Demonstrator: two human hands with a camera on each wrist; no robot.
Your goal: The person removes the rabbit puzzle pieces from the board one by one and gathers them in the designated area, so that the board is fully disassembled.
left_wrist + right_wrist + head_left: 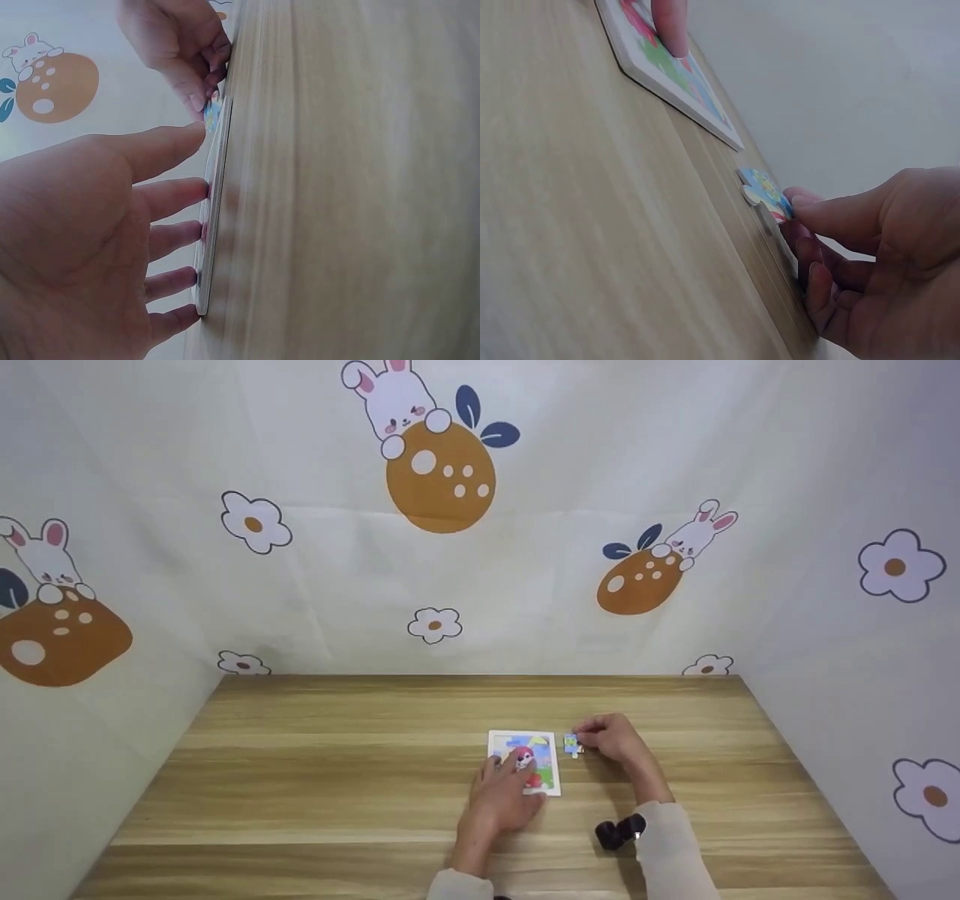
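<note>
A white-framed jigsaw puzzle [557, 772] with a colourful cartoon picture lies flat on the wooden table. My left hand [499, 799] rests on it with spread, fairly straight fingers, covering its lower left part. In the left wrist view the fingertips of the left hand [82, 217] touch the puzzle's face. Just right of the frame, my right hand [613, 737] pinches a small blue puzzle piece [571, 744] between thumb and fingers. The right wrist view shows the piece [761, 187] tilted slightly above the tabletop, apart from the frame, its right end hidden by the right hand [885, 247].
The wooden table [337, 780] extends around both hands. A pale curtain [540, 585] printed with rabbits, oranges and flowers stands along its back and sides. A black device [619, 832] sits at the right wrist.
</note>
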